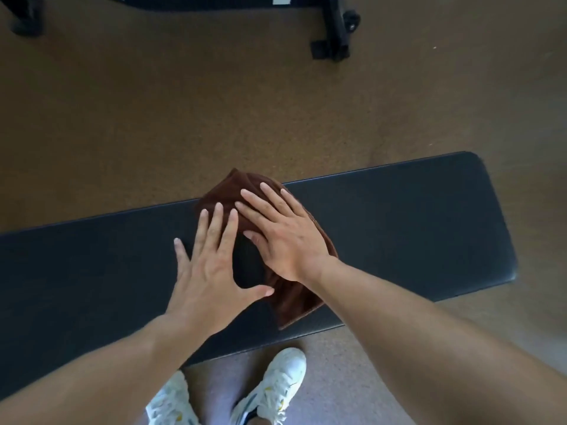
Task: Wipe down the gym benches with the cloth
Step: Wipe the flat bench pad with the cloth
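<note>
Single view, head cam, worn on my head; wide-angle lens, looks fwd and steeply down. The table [414, 228], a black padded bench top, runs across mid-frame left to right, tilted slightly, its right end in view and its left end cut off by the frame edge. My forearms enter from the bottom corners; left hand [208, 271] and right hand [285, 231] lie near centre, close to the lens, at arm's reach. My white shoes [276, 384] sit at the bottom edge, nearly beneath the cam. Brown floor [214, 118] fills the upper half; a black equipment frame [334, 29] shows at the top edge, farthest away. Straight lines bow toward the edges.
</note>
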Available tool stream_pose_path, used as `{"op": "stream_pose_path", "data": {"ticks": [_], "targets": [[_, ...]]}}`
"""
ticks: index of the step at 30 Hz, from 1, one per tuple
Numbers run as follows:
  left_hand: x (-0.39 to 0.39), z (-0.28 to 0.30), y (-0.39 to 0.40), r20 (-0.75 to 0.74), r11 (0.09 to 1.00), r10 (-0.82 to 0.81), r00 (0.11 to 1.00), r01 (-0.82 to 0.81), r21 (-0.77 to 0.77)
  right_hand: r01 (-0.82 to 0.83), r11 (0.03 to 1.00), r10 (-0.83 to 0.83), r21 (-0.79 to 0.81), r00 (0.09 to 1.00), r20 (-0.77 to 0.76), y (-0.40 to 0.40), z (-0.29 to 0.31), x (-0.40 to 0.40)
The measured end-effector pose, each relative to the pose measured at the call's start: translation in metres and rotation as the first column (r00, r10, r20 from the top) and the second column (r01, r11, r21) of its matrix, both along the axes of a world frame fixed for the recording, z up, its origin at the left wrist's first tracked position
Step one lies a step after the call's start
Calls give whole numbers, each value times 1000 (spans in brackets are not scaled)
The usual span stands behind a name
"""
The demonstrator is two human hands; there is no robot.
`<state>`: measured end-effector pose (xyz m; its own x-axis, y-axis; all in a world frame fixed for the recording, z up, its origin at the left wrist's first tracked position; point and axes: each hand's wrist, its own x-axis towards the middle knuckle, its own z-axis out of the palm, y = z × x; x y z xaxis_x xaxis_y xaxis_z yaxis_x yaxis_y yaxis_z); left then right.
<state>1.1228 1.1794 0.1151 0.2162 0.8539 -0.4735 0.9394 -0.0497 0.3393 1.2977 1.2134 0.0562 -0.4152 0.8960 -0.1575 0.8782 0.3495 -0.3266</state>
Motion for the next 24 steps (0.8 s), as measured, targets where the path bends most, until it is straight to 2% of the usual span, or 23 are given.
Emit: {"op": "stream_pose_path", "data": {"ticks": [3,7,11,16,18,22,24], "targets": [[58,-1,24,-46,996,-71,996,69,-53,144,990,-144,6,989,45,14,0,82],[128,-11,38,-110,948,-292,950,272,-162,419,908,-416,-13,904,99,29,4,194],[149,-23,35,-156,924,-311,937,260,-281,555,832,-553,8,826,109,17,5,270],[152,-21,43,-153,898,-323,934,252,-360,681,732,-681,32,729,69,-10,6,308],[154,-20,43,-141,886,-323,936,246,-393,783,622,-783,32,620,47,-26,7,311],[150,-22,42,-95,894,-310,946,256,-368,965,261,-963,13,259,67,-68,9,296],[148,-24,41,-63,902,-308,949,271,-337,988,149,-988,36,147,49,-83,7,279]]}}
